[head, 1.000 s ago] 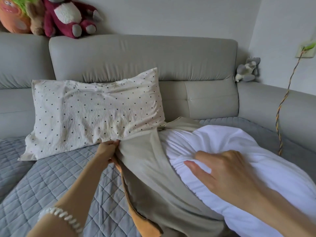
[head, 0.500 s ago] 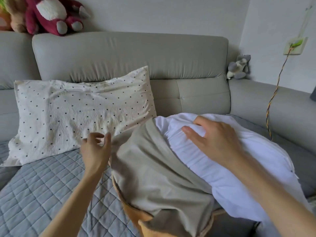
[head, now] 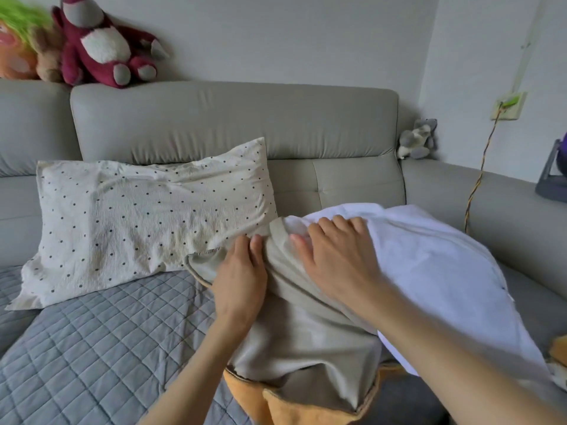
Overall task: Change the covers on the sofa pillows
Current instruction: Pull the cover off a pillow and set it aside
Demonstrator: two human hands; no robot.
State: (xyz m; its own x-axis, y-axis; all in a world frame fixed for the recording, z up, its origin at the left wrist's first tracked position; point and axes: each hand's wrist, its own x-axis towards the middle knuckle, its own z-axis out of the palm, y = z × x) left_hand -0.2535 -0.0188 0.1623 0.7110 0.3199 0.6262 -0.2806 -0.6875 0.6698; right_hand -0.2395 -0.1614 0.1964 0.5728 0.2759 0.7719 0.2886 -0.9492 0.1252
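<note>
Left hand (head: 239,283): fingers flat on the beige cover (head: 294,326), holding nothing.
Right hand (head: 337,259): fingers spread flat at the cover's edge.
White pillow (head: 435,265): half out, on the sofa (head: 233,118).

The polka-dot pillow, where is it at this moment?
In the head view the polka-dot pillow lies left of centre, leaning on the grey sofa backrest, with its lower right corner just beside the beige cover.

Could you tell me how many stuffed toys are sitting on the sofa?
4, possibly more out of frame: an orange one, a tan one and a maroon one on the backrest's left; a grey one in the right corner.
</note>
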